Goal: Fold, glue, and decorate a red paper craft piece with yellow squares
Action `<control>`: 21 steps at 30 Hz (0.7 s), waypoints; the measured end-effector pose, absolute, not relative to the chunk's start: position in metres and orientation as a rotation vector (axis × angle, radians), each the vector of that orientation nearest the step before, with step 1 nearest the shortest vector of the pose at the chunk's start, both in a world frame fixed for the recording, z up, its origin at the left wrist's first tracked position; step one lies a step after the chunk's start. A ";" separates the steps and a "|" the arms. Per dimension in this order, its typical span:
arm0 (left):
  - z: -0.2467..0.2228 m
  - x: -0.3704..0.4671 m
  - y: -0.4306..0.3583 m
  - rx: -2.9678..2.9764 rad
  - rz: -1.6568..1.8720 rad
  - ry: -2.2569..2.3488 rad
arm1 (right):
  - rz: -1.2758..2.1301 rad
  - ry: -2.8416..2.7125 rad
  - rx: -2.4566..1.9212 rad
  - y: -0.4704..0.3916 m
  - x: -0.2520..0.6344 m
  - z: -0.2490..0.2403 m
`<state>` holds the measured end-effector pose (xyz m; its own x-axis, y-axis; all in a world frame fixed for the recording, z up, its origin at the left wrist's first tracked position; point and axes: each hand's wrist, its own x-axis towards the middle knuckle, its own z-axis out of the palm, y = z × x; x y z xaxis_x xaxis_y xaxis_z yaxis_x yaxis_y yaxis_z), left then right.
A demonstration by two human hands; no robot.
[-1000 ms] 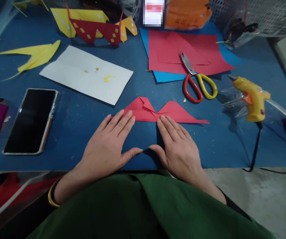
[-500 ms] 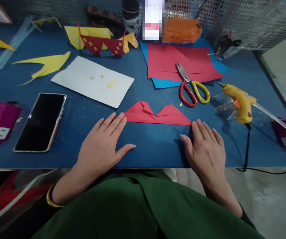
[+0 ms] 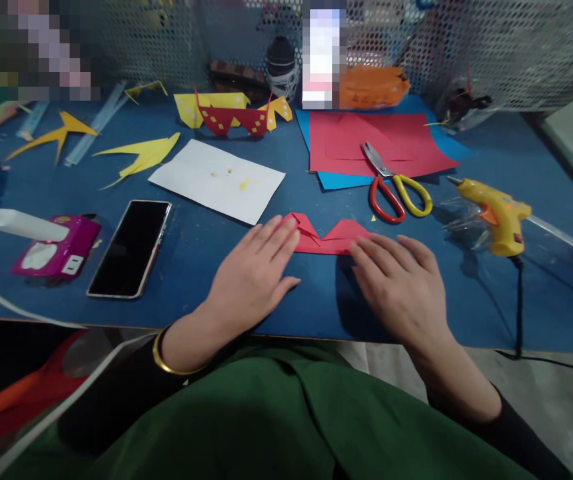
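Note:
A folded red paper piece with two peaks and a dip between them lies flat on the blue table. My left hand rests with outstretched fingers over its left end, covering that corner. Over the right end lies my right hand, its fingers extended and the thumb close beside them. The paper's middle shows between the two hands. Neither hand grips anything. Behind the paper are scissors with one red and one yellow handle, lying partly on red sheets.
A white sheet and a phone lie to the left, near a purple device. A yellow glue gun with a black cord is at the right. Paper masks stand at the back; yellow cutouts lie back left.
Both hands have moved inward onto the ends of the red paper, covering more of it. The camera view has shifted, showing more of the table's left side.

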<state>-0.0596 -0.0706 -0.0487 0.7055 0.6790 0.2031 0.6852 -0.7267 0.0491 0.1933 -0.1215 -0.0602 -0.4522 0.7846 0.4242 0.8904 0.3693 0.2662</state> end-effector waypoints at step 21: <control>-0.059 -0.045 -0.049 -2.823 -0.735 -1.202 | -0.643 -2.512 -1.239 -0.095 0.183 -0.067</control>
